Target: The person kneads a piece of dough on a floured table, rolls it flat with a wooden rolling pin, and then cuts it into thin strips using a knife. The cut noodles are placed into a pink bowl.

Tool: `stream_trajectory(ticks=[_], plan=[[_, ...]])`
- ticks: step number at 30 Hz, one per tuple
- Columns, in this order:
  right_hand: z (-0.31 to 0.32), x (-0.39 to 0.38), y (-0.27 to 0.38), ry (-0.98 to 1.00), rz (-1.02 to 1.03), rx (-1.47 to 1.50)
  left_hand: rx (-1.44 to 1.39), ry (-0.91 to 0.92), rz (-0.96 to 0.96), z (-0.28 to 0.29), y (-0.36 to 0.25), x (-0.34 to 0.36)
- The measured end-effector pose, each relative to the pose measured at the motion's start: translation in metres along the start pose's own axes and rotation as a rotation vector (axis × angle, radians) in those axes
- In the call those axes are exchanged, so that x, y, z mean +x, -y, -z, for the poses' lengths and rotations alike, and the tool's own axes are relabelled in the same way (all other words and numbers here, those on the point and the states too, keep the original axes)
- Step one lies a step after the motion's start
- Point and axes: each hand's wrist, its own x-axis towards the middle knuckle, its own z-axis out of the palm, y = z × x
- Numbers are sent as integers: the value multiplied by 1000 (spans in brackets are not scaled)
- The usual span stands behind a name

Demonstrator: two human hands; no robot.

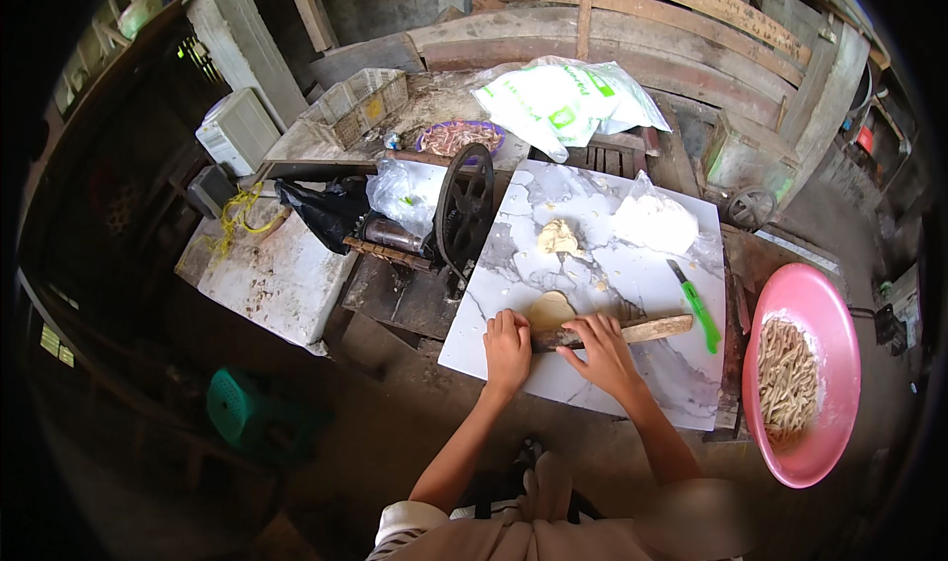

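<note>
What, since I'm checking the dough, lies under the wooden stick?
Beyond the wooden stick, flattened dough shows on the marbled board. Whether the dough continues beneath cannot be seen: the stick, left hand and right hand cover that part.

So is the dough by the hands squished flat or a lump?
Flat: the dough is a rounded sheet on the board, its near edge hidden by the roller.

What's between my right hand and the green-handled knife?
In the head view: the wooden rod's pale end, then a strip of white marble-patterned board.
</note>
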Motion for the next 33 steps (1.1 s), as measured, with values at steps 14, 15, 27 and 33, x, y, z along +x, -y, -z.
stream_trajectory(ticks=[14, 15, 27, 33], plan=[[-49, 96, -25, -304, -328, -465, 270, -196, 151, -38, -2, 88], [-52, 92, -21, -280, -310, -441, 278, -195, 160, -37, 0, 81], [-53, 47, -1, -187, -202, -355, 141, -42, 101, -28, 1, 38], [-60, 75, -8, -256, -228, -417, 154, -88, 125, -34, 7, 75]])
